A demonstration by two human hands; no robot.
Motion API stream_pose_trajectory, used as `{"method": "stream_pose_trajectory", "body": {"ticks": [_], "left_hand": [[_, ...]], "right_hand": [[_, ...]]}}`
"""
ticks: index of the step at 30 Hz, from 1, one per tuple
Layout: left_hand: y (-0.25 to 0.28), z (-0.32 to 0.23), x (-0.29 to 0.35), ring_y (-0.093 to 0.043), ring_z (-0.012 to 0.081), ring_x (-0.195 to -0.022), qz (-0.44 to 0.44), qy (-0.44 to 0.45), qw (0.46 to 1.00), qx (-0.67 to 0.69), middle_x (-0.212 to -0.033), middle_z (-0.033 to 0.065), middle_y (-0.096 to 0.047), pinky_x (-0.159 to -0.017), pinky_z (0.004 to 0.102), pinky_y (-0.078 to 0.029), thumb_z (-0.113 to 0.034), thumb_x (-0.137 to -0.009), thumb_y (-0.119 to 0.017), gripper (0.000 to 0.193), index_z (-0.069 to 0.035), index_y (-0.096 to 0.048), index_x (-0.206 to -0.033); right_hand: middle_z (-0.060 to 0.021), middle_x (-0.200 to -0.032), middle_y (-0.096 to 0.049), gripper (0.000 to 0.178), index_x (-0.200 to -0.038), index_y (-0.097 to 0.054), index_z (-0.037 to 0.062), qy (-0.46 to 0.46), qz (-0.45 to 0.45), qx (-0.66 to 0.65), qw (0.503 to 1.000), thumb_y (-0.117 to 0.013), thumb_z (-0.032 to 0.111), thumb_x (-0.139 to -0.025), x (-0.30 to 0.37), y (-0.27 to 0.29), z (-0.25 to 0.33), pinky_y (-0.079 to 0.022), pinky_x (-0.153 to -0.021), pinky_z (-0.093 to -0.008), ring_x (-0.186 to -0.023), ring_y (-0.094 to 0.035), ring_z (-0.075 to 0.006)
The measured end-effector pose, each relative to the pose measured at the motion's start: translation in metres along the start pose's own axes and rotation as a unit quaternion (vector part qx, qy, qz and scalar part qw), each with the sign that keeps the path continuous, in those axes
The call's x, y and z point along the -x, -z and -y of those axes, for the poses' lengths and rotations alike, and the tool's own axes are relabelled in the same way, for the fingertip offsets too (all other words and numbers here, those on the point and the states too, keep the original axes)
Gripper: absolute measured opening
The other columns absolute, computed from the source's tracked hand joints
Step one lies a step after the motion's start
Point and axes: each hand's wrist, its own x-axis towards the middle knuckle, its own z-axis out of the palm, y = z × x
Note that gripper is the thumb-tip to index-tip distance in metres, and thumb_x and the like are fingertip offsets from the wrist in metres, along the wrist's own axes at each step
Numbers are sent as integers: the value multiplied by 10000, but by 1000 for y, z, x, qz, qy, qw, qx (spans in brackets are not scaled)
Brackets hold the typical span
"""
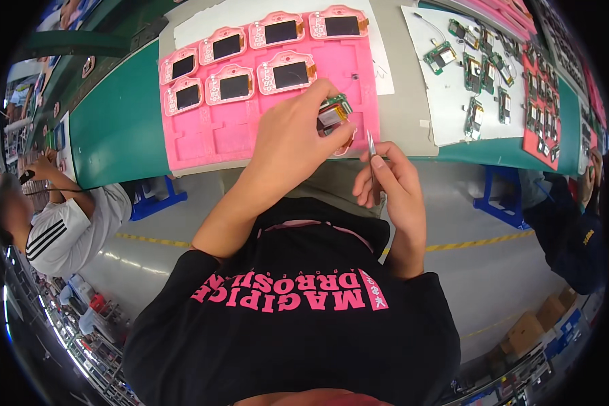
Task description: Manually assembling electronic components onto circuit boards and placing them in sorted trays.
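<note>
My left hand (287,139) is closed on a small green circuit board (333,115) with a silvery, yellow-edged part on it, held over the right side of a pink tray (210,139). Under those fingers shows the edge of a pink casing, mostly hidden. Metal tweezers (371,150) are gripped in my right hand (396,179) just off the tray's near edge, their tips pointing up beside the board. In the tray's upper rows lie several pink casings (281,30) with dark screens, among them one casing (285,72) close to my left hand.
On the right, a white sheet (446,101) bears several loose circuit boards (477,71) with wires. Beyond it is a red tray (543,111) of similar boards. A green mat (115,145) covers the table at left. Other people (81,216) work at both sides.
</note>
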Motion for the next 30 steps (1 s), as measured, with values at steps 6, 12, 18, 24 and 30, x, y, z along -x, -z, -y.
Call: {"method": "stream_pose_trajectory", "body": {"ticks": [6, 12, 18, 24, 30], "left_hand": [[3, 1, -2, -635, 160, -677, 52, 0, 998, -34, -842, 31, -742, -642, 294, -489, -158, -842, -847, 320, -72, -631, -1062], [5, 12, -5, -638, 153, -708, 59, -17, 998, 3, -889, 54, -743, -670, 288, -494, -75, -838, -821, 304, -73, -620, -1065], [8, 18, -4, -632, 140, -754, 65, 18, 994, 90, -922, 59, -724, -694, 271, -495, -35, -855, -781, 282, -60, -613, -1080], [8, 26, -2, -649, 137, -778, 31, -4, 994, 106, -938, 51, -699, -704, 261, -518, -16, -872, -754, 284, -44, -604, -1112], [9, 28, -1, -648, 119, -733, 28, 28, 987, 158, -948, 53, -685, -632, 239, -533, -22, -892, -745, 288, -45, -605, -1143]], "right_hand": [[-106, -734, -714, 171, -1199, -575, 43, -11, -1, -14, 1000, -474, 175, -1158, 3, 8, -4, -446, -509, -233, -529, -600, -143], [-116, -710, -707, 158, -1191, -556, 48, -58, 49, -59, 995, -455, 166, -1165, 11, -8, -10, -444, -507, -244, -518, -594, -155], [-122, -694, -699, 148, -1206, -524, 54, -64, 68, -100, 991, -442, 173, -1172, 8, -37, -22, -436, -503, -256, -509, -588, -168], [-125, -685, -692, 154, -1218, -500, 56, -50, 54, -93, 993, -427, 187, -1181, 3, -48, -26, -424, -500, -259, -494, -577, -175], [-122, -673, -683, 159, -1211, -497, 54, -54, 59, -98, 992, -436, 198, -1181, 3, -52, -28, -416, -494, -258, -480, -563, -172]]}}
